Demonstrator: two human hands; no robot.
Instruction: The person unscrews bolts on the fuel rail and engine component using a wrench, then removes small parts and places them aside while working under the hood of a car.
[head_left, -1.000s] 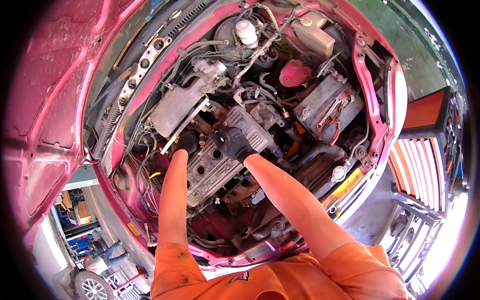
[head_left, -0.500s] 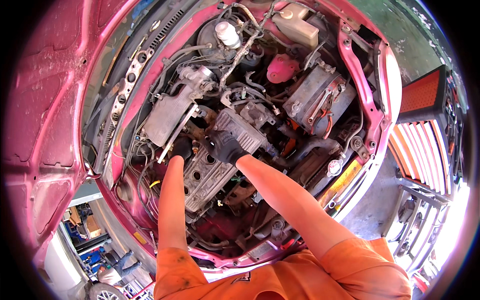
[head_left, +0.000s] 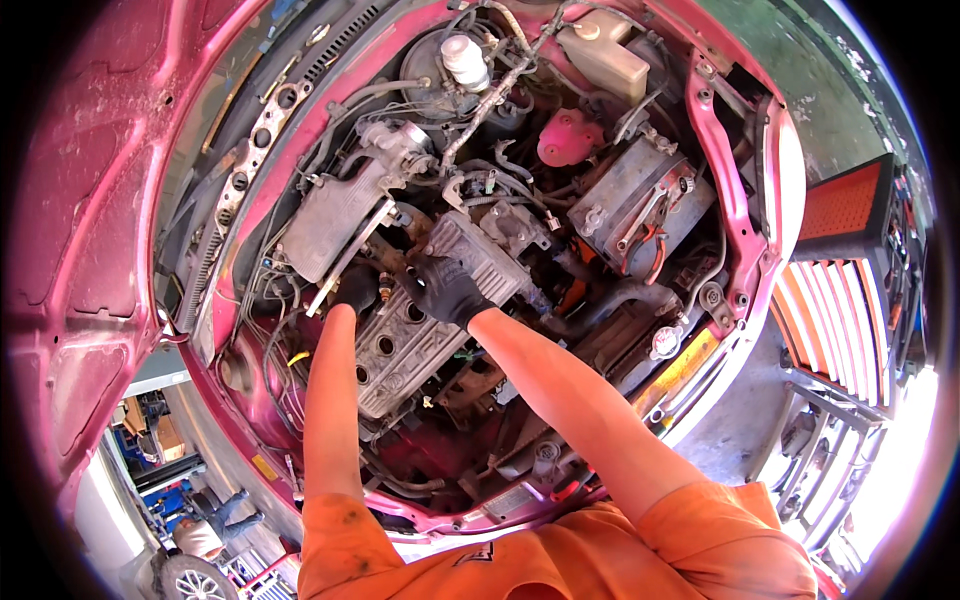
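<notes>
Both my hands wear black gloves and reach into the engine bay of a red car. My right hand (head_left: 448, 291) lies over the grey ribbed valve cover (head_left: 392, 362), its fingers curled down at the cover's far edge; what they hold, if anything, is hidden. Close by on the left, my left hand (head_left: 358, 288) is sunk between the valve cover and the flat grey intake part (head_left: 330, 228), with its fingers out of sight. A small brass-coloured fitting (head_left: 385, 288) shows between the two hands. Round dark holes run along the valve cover.
A battery (head_left: 640, 205) with a wrench (head_left: 640, 225) and orange-handled pliers (head_left: 655, 250) on it sits at the right. The raised red hood (head_left: 90, 200) stands at the left. A tool chest (head_left: 835, 310) is beyond the fender. Another person (head_left: 215, 530) is at lower left.
The view has shifted slightly. My right hand's fingers reach a little further over the valve cover's edge; my left hand stays down beside it.
</notes>
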